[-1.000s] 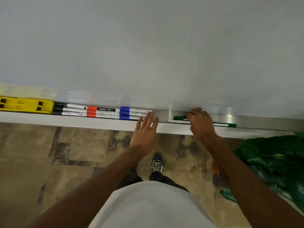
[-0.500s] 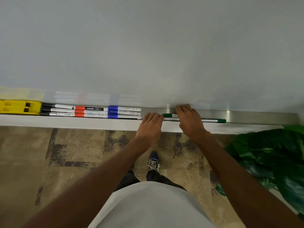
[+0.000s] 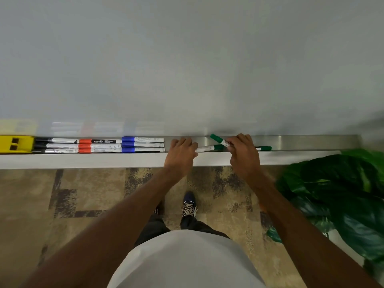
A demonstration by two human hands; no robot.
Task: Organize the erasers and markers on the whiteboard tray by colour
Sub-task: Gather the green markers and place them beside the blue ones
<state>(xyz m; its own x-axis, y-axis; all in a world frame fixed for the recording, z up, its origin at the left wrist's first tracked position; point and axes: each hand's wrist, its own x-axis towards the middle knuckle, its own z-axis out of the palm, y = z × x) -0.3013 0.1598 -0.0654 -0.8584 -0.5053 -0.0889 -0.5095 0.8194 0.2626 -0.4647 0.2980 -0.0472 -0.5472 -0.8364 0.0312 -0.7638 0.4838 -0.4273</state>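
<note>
The metal whiteboard tray (image 3: 301, 142) runs across the view. At its left end sits a yellow eraser (image 3: 15, 144), then black markers (image 3: 56, 145), red markers (image 3: 97, 145) and blue markers (image 3: 143, 144) in stacked rows. My right hand (image 3: 242, 154) pinches a green marker (image 3: 218, 139) and holds it tilted, cap up and to the left. A second green marker (image 3: 207, 148) lies in the tray, its white end at the fingertips of my left hand (image 3: 180, 154), whose fingers curl over the tray lip. Another green marker (image 3: 265, 148) pokes out right of my right hand.
The whiteboard (image 3: 187, 59) fills the upper view. A large green plant (image 3: 340, 194) stands at the lower right, close to my right arm. Patterned carpet (image 3: 83, 194) and my shoe (image 3: 188, 205) are below the tray.
My right hand has lifted one green marker off the tray and tilted it. My left hand has shifted slightly right onto the end of another green marker.
</note>
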